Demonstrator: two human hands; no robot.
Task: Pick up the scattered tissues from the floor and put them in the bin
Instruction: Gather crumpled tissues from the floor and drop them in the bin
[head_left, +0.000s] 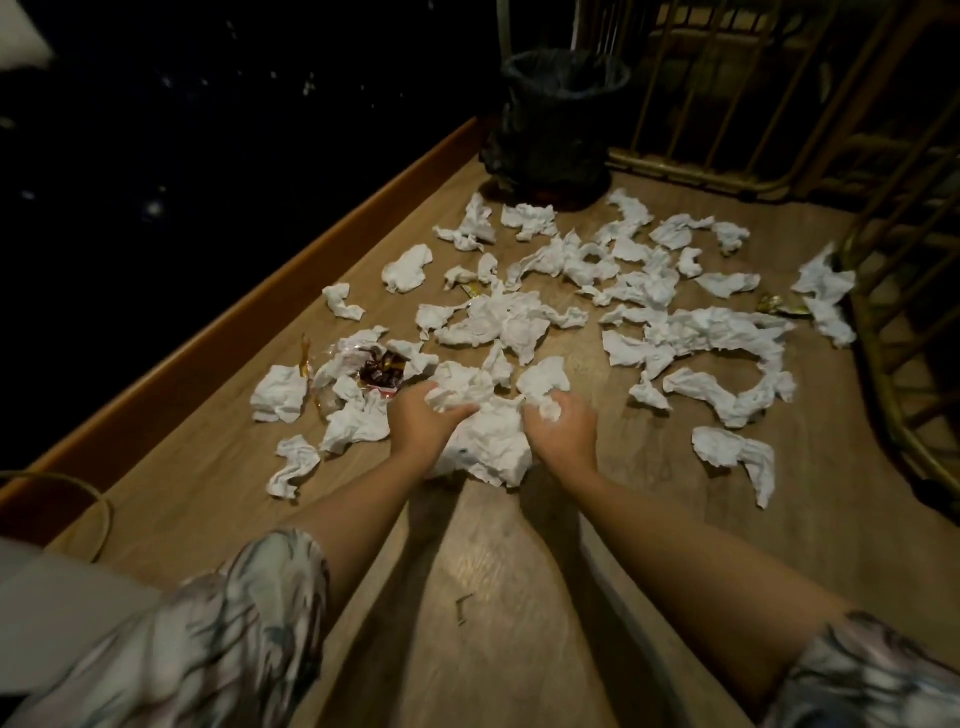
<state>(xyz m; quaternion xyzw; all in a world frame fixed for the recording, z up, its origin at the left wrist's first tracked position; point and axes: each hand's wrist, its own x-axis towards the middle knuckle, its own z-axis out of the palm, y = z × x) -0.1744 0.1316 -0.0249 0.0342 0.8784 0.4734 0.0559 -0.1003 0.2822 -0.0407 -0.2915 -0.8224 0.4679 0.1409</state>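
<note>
Several crumpled white tissues (691, 332) lie scattered across the wooden floor (519, 597). A dark bin (561, 119) lined with a black bag stands at the far end, past the tissues. My left hand (421, 421) is closed on a tissue clump (457, 389) at the near edge of the pile. My right hand (563, 426) grips another crumpled tissue (545, 382) beside it. A larger tissue (493, 452) lies on the floor between and under both hands.
A red and gold snack wrapper (382, 371) lies among the tissues at the left. A wooden skirting (291, 280) runs along the dark left wall. A rattan chair frame (893, 332) stands at the right, a railing behind the bin. A cord (101, 514) loops near left.
</note>
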